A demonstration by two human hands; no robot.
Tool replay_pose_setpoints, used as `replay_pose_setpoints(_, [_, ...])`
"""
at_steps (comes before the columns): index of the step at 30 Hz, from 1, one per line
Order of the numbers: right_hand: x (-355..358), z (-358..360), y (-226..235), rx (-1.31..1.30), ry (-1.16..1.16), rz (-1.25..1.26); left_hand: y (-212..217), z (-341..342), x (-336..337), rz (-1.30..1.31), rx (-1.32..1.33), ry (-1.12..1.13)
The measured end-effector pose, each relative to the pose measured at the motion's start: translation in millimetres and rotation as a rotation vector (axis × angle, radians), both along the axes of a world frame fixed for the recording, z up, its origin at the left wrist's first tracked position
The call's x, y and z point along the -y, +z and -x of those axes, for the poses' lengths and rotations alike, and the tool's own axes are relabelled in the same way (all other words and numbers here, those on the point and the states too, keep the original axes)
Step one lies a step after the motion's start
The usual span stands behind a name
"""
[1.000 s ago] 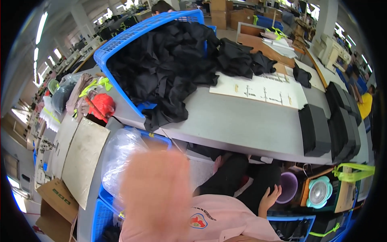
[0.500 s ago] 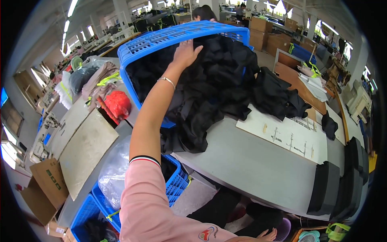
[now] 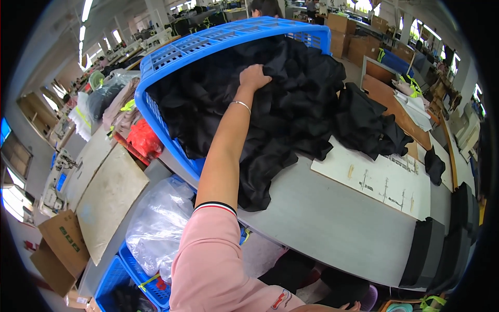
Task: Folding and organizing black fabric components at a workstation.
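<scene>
The black fabric lies in a big heap that fills the blue plastic basket and spills over its low side onto the grey table. The left hand is on top of this heap, with its grip closed on a fold of the cloth near the middle of the basket. A thin silver bracelet sits on the wrist, and the bare forearm goes down to a pink sleeve with a dark striped cuff. The right hand is not in view.

To the right of the heap a smaller pile of black pieces rests on the table, partly on a pale pattern board with dark marks. A small black piece lies near the far end of the board. At the right edge of the table stand black stacks. Below the table on the left there is a clear plastic bag, a lower blue crate and flat cardboard sheets. A red bag lies just beside the basket.
</scene>
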State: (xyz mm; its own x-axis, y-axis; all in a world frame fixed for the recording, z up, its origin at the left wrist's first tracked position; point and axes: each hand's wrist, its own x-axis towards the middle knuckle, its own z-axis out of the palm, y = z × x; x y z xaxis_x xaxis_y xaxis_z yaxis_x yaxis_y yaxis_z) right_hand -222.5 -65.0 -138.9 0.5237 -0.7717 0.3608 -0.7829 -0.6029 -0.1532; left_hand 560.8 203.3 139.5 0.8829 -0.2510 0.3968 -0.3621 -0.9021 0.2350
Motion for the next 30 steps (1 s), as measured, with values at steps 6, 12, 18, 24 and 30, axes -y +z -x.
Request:
replay_pose_setpoints(6, [-12.0,-10.9,16.4,0.185,0.025,0.215,-47.4,68.1,31.3,0.037,0.09,-0.136])
replay_pose_setpoints(12, [-6.2,22.5,-8.9,0.074,-0.076,-0.011,-109.4,138.9,53.8,0.073,0.23,-0.418])
replay_pose_setpoints(18, [-20.5,-5.8,24.7,0.098,0.076,-0.01,-91.5,158.9,54.7,-0.06,0.303,-0.499])
replay_pose_setpoints(24, [-78.2,-132.0,67.7,0.347,0.857,-0.158,-66.6,200.7,35.5,-0.172,0.256,-0.467])
replay_pose_setpoints(30, [-131.9,-238.1,119.4,0.42,1.255,-0.056,-60.5,261.3,29.4,-0.083,0.437,-0.737])
